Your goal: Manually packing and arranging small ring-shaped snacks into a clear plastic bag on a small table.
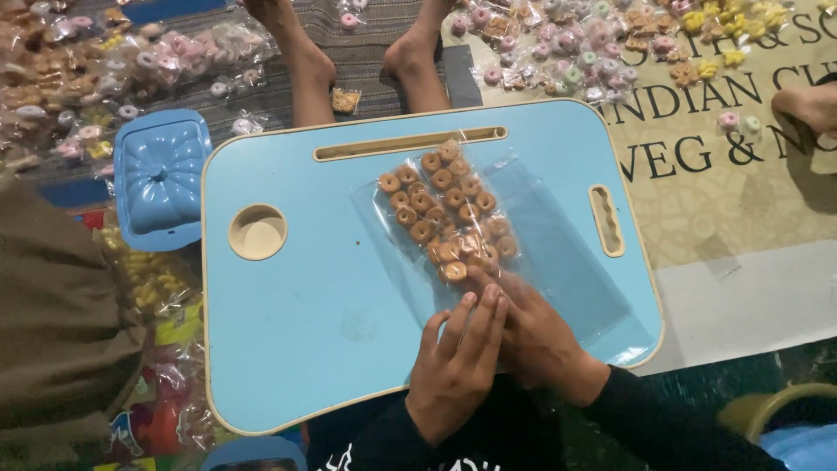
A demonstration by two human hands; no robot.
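A clear plastic bag (558, 253) lies on a light blue lap tray (296, 314), holding several small brown ring-shaped snacks (440, 209) bunched at its far end. My left hand (453, 366) rests flat on the bag's near end with fingers together. Partly under the left fingers, my right hand (536, 336) presses on the bag just below the snacks. Neither hand lifts anything.
A blue lidded box (161, 174) sits left of the tray. Packets of pink, white and yellow ring snacks (602, 44) cover the mat beyond. Another person's bare feet (410, 57) are at the tray's far edge, and a hand (811, 105) at right. A brown sleeve (61, 331) is at left.
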